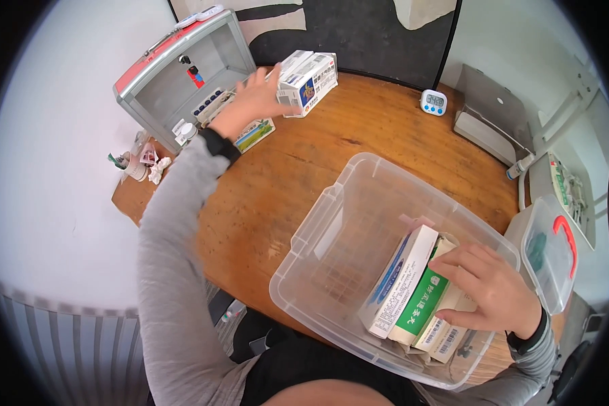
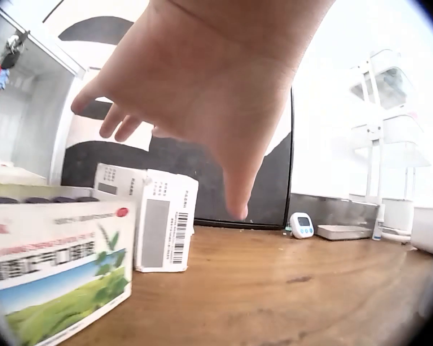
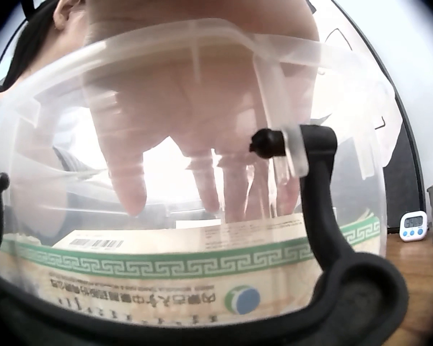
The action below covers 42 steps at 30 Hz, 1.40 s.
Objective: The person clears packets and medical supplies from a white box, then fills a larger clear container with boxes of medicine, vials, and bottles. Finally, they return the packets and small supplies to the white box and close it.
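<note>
My left hand hovers with spread fingers beside two white medicine boxes at the back of the table. Just below its wrist, a carton with a green landscape picture stands with dark-capped vials showing at its top. In the head view, my right hand reaches into a clear plastic bin, its fingers over the cartons. Among those are a green and cream box and a white and blue box. The right wrist view shows these fingers pointing down behind the bin wall.
A grey case with red trim stands open at the back left, keys hanging in it. A white timer sits near the dark board. A small clear box with a red handle is right of the bin.
</note>
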Motion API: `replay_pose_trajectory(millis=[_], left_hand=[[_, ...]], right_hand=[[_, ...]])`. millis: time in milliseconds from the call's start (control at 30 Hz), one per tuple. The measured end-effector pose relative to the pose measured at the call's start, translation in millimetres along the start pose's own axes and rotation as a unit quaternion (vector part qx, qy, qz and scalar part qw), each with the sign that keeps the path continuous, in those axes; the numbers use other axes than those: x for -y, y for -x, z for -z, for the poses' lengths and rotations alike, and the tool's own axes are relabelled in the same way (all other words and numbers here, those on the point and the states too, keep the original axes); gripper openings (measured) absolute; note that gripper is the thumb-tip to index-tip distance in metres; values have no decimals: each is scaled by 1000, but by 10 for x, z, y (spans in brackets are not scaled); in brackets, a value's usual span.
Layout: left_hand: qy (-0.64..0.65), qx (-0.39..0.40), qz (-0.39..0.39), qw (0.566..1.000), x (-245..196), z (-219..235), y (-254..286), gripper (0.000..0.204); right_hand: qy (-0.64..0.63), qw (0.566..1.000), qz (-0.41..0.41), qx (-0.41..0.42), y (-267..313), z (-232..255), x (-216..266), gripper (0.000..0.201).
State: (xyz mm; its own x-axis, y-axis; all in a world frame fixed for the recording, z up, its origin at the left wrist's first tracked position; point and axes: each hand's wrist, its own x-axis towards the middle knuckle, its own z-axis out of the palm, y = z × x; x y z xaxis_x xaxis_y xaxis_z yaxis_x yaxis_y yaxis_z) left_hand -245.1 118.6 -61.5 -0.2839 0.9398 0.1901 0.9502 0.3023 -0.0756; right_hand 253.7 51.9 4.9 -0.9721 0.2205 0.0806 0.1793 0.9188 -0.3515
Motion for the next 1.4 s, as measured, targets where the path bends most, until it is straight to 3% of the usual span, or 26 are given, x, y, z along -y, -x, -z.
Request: replay_pose_trajectory(millis=[67,300,367,500,633,700,767,933,1100,1333,1400], left_hand=[[33,-21,4,999,-174,-91,-330,130],[61,45,137,988,-326,-269,-1074,124],[95,118,176,973,-269,-242,-1135,125],[77,89,131,984,-194,-246,-1139,120],[47,54,153,986,67,-287,-1141,113],[34,55,159,985,298,-283,-1142,111],[13,85,116,990,552,-262,-1187,112],[-1,119,194,974,834,-411,-1337,122],[9,105,208,972,830,-441,-1265,120],[-59,112,103,987,904,-217,-1197,125],[26,175,75,981,1108,-187,-1255,127]], right_hand=[[0,1000,-12,-1,5,12,20,52],[5,1000,-15,-23,27,6,-14,49],[7,1000,-21,-20,5,19,-4,49],[-5,999,-40,-16,3,9,8,48],[1,999,-47,-15,18,5,9,48],[9,999,-42,-7,5,10,7,48],[13,999,-40,-9,2,9,-3,48],[1,999,-48,-6,2,-7,-10,48],[-4,998,-57,-5,5,-7,-2,48],[1,999,-50,-17,18,-21,-18,48],[0,999,-50,-13,13,-14,-19,48]])
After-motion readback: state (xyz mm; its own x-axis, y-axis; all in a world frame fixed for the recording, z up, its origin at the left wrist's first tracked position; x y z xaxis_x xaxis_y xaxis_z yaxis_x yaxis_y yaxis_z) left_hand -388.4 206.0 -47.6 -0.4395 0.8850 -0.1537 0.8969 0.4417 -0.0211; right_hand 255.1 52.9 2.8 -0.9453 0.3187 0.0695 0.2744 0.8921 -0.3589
